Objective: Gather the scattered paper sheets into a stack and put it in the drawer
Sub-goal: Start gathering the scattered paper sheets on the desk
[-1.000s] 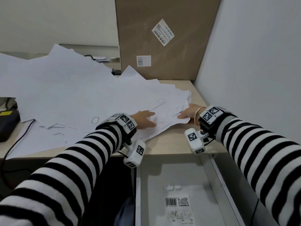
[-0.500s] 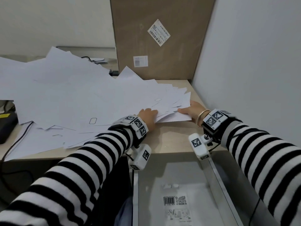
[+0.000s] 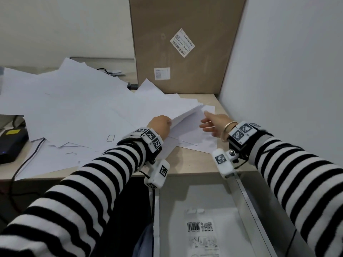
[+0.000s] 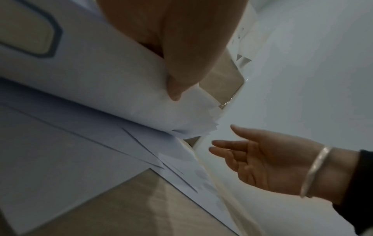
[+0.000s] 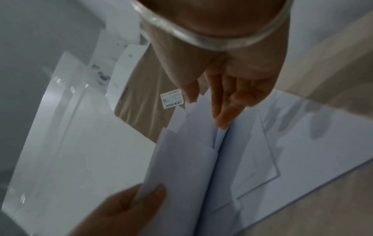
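Many white paper sheets (image 3: 78,108) lie spread over the beige desk (image 3: 193,160). My left hand (image 3: 160,125) grips the near edge of a bunch of sheets (image 3: 185,114) and holds it lifted off the desk; the thumb (image 4: 181,76) pinches the bunch (image 4: 187,118). My right hand (image 3: 213,124) is open with straight fingers (image 5: 222,111), reaching under the raised bunch (image 5: 181,159), just above several flat sheets (image 3: 200,140). The open grey drawer (image 3: 246,197) lies below the desk's front edge, at the lower right.
A large cardboard box (image 3: 185,45) stands at the back against a white wall (image 3: 287,80) on the right. A black device (image 3: 11,143) with a cable (image 3: 24,164) sits at the left edge. A labelled plastic bag (image 3: 201,232) lies inside the drawer.
My left hand has taken hold of a bunch of sheets and lifted its edge off the desk. My right hand has let go of the sheets' right edge and now reaches open beneath them.
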The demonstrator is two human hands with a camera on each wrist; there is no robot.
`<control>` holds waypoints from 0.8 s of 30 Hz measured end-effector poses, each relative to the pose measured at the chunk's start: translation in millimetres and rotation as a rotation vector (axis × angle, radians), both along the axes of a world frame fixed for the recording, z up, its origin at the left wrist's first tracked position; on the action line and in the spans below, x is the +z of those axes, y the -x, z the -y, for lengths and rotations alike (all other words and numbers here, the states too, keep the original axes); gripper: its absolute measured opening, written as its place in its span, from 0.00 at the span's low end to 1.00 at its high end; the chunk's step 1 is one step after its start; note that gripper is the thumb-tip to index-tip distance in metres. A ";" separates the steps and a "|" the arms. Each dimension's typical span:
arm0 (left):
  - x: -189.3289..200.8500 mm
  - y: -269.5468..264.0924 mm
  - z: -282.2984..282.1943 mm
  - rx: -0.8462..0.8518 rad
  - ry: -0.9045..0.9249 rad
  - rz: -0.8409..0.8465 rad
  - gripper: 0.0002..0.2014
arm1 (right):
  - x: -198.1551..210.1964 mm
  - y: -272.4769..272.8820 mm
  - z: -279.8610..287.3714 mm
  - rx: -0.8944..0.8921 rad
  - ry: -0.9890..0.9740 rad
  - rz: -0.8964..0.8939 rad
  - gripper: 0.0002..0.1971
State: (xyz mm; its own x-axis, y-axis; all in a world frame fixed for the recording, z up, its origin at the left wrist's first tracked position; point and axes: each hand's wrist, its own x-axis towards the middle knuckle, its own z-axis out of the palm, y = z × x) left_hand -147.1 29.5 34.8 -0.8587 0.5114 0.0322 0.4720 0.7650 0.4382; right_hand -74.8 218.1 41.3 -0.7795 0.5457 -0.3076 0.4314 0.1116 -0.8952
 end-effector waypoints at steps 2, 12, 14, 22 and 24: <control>0.1 -3.0 2.5 -0.005 -0.023 0.024 0.21 | 7.3 5.9 8.0 0.040 0.219 0.014 0.33; 2.9 -20.3 24.1 -0.246 0.216 0.245 0.30 | -0.6 25.6 44.1 0.118 0.223 0.100 0.08; 2.2 -18.9 26.4 -0.282 0.226 0.250 0.23 | -4.6 23.0 41.5 0.094 0.170 0.061 0.09; 0.5 -9.7 15.3 -0.212 0.319 0.348 0.23 | 1.5 17.3 27.6 0.036 -0.017 -0.120 0.15; 3.3 -6.1 15.6 -0.188 0.397 0.294 0.25 | 9.6 14.7 20.0 0.029 -0.048 -0.188 0.09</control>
State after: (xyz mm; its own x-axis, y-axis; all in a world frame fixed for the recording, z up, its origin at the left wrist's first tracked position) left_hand -141.1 14.0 38.1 -0.6947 0.5814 -0.4235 0.5181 0.8129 0.2661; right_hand -89.5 198.1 50.8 -0.8364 0.5326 -0.1297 0.2534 0.1658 -0.9530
